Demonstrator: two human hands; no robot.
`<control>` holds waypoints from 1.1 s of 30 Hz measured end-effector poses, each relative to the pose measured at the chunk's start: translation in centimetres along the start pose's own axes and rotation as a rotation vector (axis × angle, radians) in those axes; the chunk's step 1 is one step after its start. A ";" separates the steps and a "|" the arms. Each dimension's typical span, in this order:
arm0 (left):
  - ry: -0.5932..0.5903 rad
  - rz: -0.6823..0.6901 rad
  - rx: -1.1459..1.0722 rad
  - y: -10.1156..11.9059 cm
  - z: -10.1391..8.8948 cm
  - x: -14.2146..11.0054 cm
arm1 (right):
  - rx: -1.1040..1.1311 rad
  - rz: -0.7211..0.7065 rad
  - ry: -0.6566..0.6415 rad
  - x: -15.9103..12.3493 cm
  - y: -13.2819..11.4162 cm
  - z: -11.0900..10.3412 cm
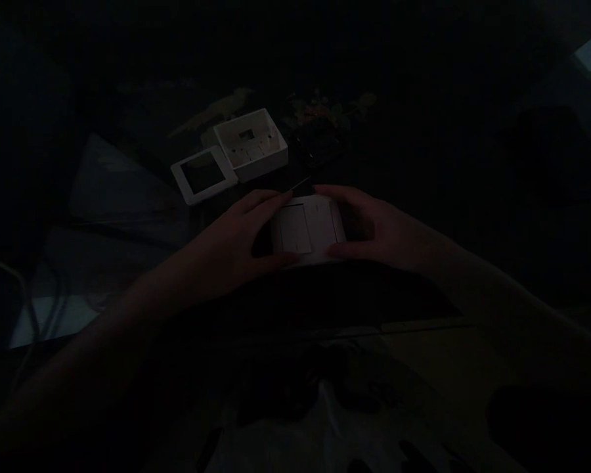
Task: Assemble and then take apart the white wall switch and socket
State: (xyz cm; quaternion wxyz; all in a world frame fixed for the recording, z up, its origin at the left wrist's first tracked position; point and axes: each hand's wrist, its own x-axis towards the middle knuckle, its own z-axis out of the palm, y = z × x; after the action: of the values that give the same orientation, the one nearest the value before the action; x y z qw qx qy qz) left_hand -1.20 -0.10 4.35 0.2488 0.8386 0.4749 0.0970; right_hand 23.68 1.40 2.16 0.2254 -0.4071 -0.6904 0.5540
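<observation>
Tabletop [414,157], dark and faintly patterned with flowers, is carrying everything here in very dim light. Near its front edge, the left hand [249,230] and the right hand [374,226] are curving part-way open around the two ends of a white switch panel [320,230], fingers bracing its far side, thumbs pressing its near side. Farther back, a white open box [263,164] is showing its hollow inside; a white frame [214,188] is resting against its left side, and a dark piece [320,141], hard to make out, is lying to its right. A thin rod [301,183] is showing just beyond the left fingertips. Uneven thumb pressure could be tipping the panel or popping its rocker loose, I judge, and a stray left finger could be sending the rod rolling. The panel is looking pale and round-cornered: a rectangular plate is filling its left part, dark gaps are edging that plate, a smooth strip is spreading rightward, and a narrow dark seam is running down the right end.
</observation>
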 end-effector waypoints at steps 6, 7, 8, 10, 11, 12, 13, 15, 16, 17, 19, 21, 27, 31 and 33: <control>-0.010 0.000 0.008 -0.1 -0.2 0.3 | 0.037 -0.024 0.007 0.4 0.4 0.0; -0.007 0.002 0.008 -0.1 -0.2 0.3 | 0.022 -0.028 0.014 0.4 0.4 0.0; -0.005 0.005 0.011 -0.2 -0.2 0.3 | 0.007 -0.032 0.021 0.5 0.4 0.0; -0.003 0.012 0.026 -0.2 -0.2 0.3 | -0.015 -0.038 0.027 0.5 0.5 -0.1; -0.006 0.017 0.033 -0.3 -0.2 0.3 | -0.016 -0.039 0.027 0.6 0.6 -0.1; -0.011 0.025 0.039 -0.3 -0.3 0.2 | -0.013 -0.041 0.025 0.6 0.6 -0.1; -0.017 0.032 0.040 -0.3 -0.3 0.2 | -0.006 -0.044 0.024 0.7 0.7 0.0; -0.029 0.041 0.038 -0.3 -0.4 0.2 | -0.002 -0.050 0.029 0.7 0.7 0.1; -0.034 0.041 0.038 -0.2 -0.5 0.2 | -0.004 -0.049 0.034 0.6 0.6 0.1; -0.038 0.037 0.039 -0.2 -0.5 0.2 | -0.008 -0.046 0.040 0.6 0.5 0.2; -0.049 0.030 0.039 -0.2 -0.5 0.2 | -0.015 -0.030 0.048 0.4 0.3 0.3; -0.056 0.024 0.025 -0.3 -0.5 0.1 | -0.022 -0.015 0.057 0.3 0.0 0.3; -0.075 0.033 -0.040 -0.7 -0.4 -0.1 | -0.084 -0.022 0.029 0.1 -0.2 0.1; -0.066 0.049 -0.042 -0.7 -0.2 -0.1 | -0.168 -0.041 0.003 -0.1 -0.4 0.1; -0.056 0.063 -0.045 -0.7 -0.1 -0.1 | -0.201 -0.061 0.017 -0.2 -0.4 0.2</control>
State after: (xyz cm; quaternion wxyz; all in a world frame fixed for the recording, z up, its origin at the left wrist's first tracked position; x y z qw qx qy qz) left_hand -1.84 0.14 4.03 0.2776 0.8498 0.4386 0.0919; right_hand 23.49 1.10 2.55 0.2058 -0.4110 -0.7527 0.4714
